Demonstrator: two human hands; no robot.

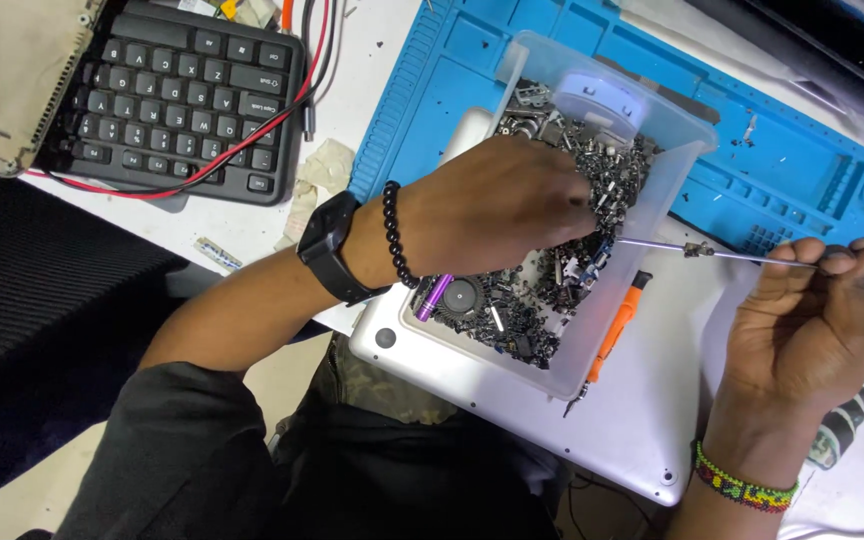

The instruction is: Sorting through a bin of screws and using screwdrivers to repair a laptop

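Under both hands lies a silver laptop, turned bottom side up. Past the fingers, further away, a blue repair mat covers the desk. Beyond the left wrist sits a black keyboard with a red wire over it.

Right below the left hand a clear plastic tub rests on the laptop. It is full of little black screws and parts (a small round fan lies in there too). The left hand reaches down into the pile, fingers bent among the screws; what they pinch is hidden.

The right hand is curled around a thin screwdriver. Its metal tip points toward the left hand, over the tub's rim. An orange tool lies between the hands, just beside the tub.
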